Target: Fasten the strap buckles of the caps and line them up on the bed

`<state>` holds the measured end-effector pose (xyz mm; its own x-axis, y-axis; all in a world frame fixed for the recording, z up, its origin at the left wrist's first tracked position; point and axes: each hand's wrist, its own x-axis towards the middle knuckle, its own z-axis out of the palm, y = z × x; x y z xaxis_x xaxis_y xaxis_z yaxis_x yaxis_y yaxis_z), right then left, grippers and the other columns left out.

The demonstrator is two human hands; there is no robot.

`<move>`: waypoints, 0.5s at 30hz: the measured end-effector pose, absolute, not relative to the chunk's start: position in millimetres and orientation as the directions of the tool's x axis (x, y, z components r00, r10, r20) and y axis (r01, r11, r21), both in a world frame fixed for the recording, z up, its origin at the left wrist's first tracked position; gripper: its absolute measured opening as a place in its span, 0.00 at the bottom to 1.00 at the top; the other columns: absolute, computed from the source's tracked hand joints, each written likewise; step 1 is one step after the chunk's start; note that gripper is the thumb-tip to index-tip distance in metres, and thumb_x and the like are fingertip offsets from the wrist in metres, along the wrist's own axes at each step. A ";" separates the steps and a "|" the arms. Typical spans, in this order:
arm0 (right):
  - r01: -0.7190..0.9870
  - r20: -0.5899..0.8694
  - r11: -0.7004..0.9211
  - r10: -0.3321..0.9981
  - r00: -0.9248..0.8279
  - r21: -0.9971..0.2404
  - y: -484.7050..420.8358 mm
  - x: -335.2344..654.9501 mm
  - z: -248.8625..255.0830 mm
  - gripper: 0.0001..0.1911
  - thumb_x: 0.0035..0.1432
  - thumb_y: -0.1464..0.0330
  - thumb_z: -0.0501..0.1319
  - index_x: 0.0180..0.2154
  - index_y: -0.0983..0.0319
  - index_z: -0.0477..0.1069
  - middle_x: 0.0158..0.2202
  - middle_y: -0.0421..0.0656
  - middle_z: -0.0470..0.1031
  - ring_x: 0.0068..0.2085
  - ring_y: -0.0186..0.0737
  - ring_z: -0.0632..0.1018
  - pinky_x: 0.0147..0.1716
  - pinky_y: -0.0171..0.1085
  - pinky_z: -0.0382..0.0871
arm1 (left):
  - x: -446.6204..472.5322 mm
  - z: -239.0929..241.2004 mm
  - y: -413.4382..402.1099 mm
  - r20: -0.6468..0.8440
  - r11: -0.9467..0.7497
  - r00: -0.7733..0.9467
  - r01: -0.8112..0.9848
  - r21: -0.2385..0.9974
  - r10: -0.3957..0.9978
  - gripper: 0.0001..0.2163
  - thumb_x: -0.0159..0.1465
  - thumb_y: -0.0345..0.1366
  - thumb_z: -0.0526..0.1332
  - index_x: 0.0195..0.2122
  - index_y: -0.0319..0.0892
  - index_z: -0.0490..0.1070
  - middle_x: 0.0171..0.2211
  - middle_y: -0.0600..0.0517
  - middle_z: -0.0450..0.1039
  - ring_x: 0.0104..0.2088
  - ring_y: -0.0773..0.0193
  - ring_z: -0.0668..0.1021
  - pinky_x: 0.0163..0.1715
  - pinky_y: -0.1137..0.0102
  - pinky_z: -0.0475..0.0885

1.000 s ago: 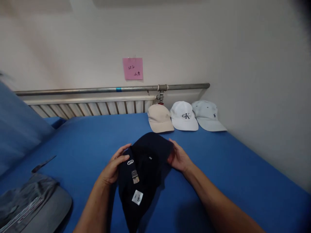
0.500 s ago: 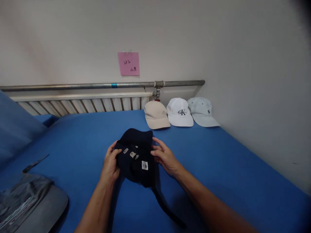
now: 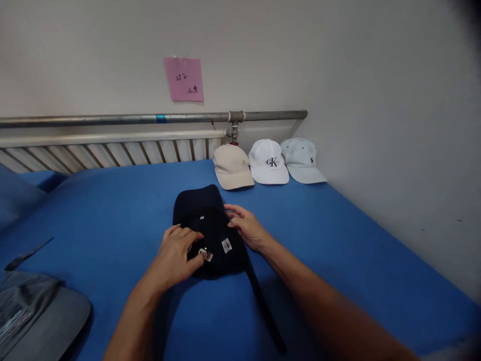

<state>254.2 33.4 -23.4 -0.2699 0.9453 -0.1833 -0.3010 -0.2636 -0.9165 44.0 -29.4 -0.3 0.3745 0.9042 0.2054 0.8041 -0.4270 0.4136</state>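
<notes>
A navy baseball cap (image 3: 203, 203) lies with its inside facing up and its brim toward the wall. Its loose strap (image 3: 265, 306) trails to the lower right over the blue surface. My left hand (image 3: 175, 255) covers the cap's left side, fingers bent and thumb at a small metal buckle (image 3: 205, 254). On the opposite side, my right hand (image 3: 246, 228) grips the edge between thumb and fingers. A white label (image 3: 226, 245) shows inside the cap. Part of the left edge is hidden under my left hand.
Beige (image 3: 233, 168), white (image 3: 268, 163) and pale blue (image 3: 302, 160) caps stand in a row by the wall. A grey cap (image 3: 56, 321) lies at lower left. Behind the blue surface (image 3: 124, 200) are a radiator (image 3: 131, 152) and a pipe (image 3: 112, 119).
The navy cap has turned, its brim now pointing up and left and lying flatter. My left hand has shifted from the cap's left edge onto its inside near the buckle. The view has moved slightly.
</notes>
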 end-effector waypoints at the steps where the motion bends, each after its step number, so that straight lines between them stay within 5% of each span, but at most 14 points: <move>1: -0.276 -0.173 -0.245 0.950 -0.260 -0.929 33.4 254.6 -23.6 0.27 0.38 0.77 0.59 0.44 0.57 0.72 0.41 0.41 0.76 0.36 0.35 0.75 0.33 0.33 0.68 | 43.6 1.1 -30.1 0.160 -0.415 0.384 0.814 0.407 0.909 0.14 0.58 0.40 0.60 0.43 0.42 0.74 0.37 0.48 0.77 0.42 0.52 0.76 0.55 0.49 0.57; 6: -0.007 -0.115 -0.116 0.986 -0.125 -0.993 24.0 270.9 -23.7 0.20 0.50 0.70 0.60 0.47 0.59 0.71 0.45 0.46 0.74 0.43 0.39 0.75 0.37 0.37 0.70 | 36.4 6.4 -32.1 -0.031 -0.288 0.347 0.821 0.493 0.937 0.13 0.56 0.38 0.61 0.42 0.42 0.75 0.36 0.47 0.77 0.41 0.51 0.75 0.48 0.54 0.62; 9: 0.183 0.050 0.068 0.994 -0.100 -0.981 0.5 295.1 -22.2 0.18 0.58 0.68 0.56 0.50 0.57 0.69 0.48 0.47 0.73 0.42 0.39 0.76 0.36 0.39 0.72 | 30.9 4.6 -33.8 -0.068 -0.212 0.302 0.796 0.567 0.951 0.14 0.56 0.39 0.62 0.43 0.44 0.75 0.38 0.47 0.76 0.44 0.49 0.73 0.46 0.57 0.65; 12: 0.410 0.405 0.505 0.860 -0.310 -0.759 -34.9 320.1 -22.1 0.19 0.59 0.75 0.53 0.50 0.56 0.69 0.53 0.47 0.70 0.53 0.42 0.72 0.50 0.46 0.69 | 25.6 3.1 -35.4 -0.054 -0.208 0.300 0.769 0.604 0.952 0.15 0.56 0.40 0.63 0.44 0.46 0.74 0.36 0.49 0.74 0.43 0.51 0.73 0.44 0.59 0.66; 15: 0.504 0.458 0.747 0.664 -0.590 -0.434 -69.6 333.4 -26.4 0.26 0.58 0.81 0.50 0.54 0.53 0.67 0.62 0.47 0.58 0.62 0.46 0.62 0.55 0.50 0.64 | 20.8 5.5 -36.2 -0.050 -0.299 0.418 0.725 0.621 0.907 0.08 0.58 0.37 0.61 0.38 0.47 0.76 0.33 0.51 0.74 0.41 0.55 0.73 0.45 0.61 0.64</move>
